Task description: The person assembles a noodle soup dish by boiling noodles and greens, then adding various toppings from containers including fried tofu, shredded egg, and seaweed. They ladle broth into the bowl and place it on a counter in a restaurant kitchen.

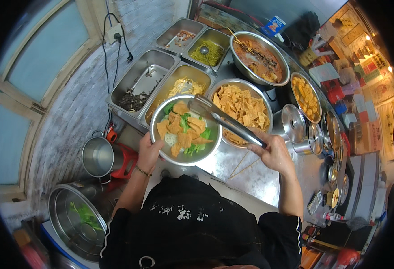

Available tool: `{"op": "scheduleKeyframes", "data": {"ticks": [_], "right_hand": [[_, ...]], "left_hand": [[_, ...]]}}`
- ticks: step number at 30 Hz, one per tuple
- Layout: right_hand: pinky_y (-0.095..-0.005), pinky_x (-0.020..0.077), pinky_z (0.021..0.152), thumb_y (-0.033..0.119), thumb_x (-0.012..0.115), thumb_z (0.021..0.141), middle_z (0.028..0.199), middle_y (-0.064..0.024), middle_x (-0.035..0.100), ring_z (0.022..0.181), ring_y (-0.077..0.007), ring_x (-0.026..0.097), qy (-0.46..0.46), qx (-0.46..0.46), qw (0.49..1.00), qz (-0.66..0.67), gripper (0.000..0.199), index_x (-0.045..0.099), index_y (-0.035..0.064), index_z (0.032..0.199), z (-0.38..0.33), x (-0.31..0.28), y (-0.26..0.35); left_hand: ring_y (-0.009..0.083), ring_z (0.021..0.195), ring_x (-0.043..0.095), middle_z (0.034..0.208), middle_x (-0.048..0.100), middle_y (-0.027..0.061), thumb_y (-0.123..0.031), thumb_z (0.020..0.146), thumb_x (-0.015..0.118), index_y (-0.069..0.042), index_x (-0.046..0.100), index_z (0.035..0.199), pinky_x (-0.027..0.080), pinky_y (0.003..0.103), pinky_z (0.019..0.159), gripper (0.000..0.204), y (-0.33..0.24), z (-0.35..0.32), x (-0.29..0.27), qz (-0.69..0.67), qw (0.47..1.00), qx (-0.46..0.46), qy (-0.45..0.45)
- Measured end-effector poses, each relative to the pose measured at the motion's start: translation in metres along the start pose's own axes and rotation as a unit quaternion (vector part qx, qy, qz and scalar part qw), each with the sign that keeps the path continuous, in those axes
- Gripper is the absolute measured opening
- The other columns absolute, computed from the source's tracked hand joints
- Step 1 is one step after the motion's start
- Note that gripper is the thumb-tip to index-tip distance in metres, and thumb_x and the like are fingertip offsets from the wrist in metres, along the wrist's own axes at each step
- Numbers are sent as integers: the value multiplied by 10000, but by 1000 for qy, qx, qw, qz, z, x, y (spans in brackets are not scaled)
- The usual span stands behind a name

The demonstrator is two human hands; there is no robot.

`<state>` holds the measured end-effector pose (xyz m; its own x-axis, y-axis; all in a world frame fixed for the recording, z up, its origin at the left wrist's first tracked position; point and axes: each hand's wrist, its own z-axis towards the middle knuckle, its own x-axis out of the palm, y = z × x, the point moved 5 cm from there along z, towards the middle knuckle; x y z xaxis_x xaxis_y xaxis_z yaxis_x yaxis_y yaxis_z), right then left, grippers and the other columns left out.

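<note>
The person's left hand (148, 150) grips a steel bowl (206, 151) by its left rim, thumb over the edge and the other fingers hidden below; the right hand (272, 151) is closed around the handle end of metal tongs (232, 119), which slant across the bowl's right side, their tips over its far edge. The bowl is held up in front of the trays, in the middle of the view, and contains leafy greens (206, 133) topped with golden fried pieces (174, 125). Held by one side only, it could tip if knocked by the tongs or if the fingers slipped, spilling toward the tray of yellow shreds (185, 86) behind it or the floor. The fried pieces look brittle and lie loosely on top, so a hard squeeze might crack them or push some over the rim. To the right, two thin sticks (241, 166) lie loose on the steel counter (264, 184), where a passing sleeve could roll them off. As for writing, the black apron (206, 197) carries flaking white characters, a blue printed packet (273, 25) stands beyond the soup basin (288, 74), and wall posters (376, 134) at far right bear dark characters, too small and bent to read surely. No brand can be made out.
</note>
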<state>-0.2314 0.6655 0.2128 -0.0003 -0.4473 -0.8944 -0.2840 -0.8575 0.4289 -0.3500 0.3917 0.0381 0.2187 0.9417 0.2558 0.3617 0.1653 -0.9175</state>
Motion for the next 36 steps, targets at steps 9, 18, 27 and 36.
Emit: {"op": "scheduleKeyframes", "data": {"ticks": [9, 18, 27, 36], "right_hand": [[-381, 494, 674, 143, 592, 714, 824, -169, 633, 834, -291, 620, 111, -54, 952, -280, 227, 640, 35, 908, 105, 40, 37], [-366, 500, 740, 153, 606, 685, 873, -162, 641, 852, -300, 619, 138, -125, 924, -334, 236, 642, 43, 891, 172, 84, 69], [-381, 485, 770, 182, 599, 701, 855, -184, 627, 883, -300, 603, 170, -123, 939, -271, 233, 632, 11, 856, 160, 114, 56], [-307, 428, 558, 147, 657, 718, 607, -115, 562, 565, -170, 546, 164, -25, 985, -38, 265, 659, 56, 967, 133, 73, 21]], "left_hand": [[82, 479, 542, 767, 611, 38, 21, 730, 499, -2, 555, 1033, 398, 194, 338, 309, -5, -44, -110, 2, 990, 7, -142], [66, 423, 503, 700, 592, 32, 21, 738, 476, -2, 555, 956, 375, 194, 318, 233, -20, -70, -156, -55, 967, 48, -245], [63, 406, 491, 675, 582, 20, 4, 745, 472, -23, 564, 959, 365, 190, 302, 234, -14, -62, -158, -46, 973, 3, -224], [66, 435, 498, 743, 595, 21, 23, 736, 469, 4, 558, 1053, 354, 193, 313, 330, -18, -42, -150, -50, 981, 18, -188]]}}
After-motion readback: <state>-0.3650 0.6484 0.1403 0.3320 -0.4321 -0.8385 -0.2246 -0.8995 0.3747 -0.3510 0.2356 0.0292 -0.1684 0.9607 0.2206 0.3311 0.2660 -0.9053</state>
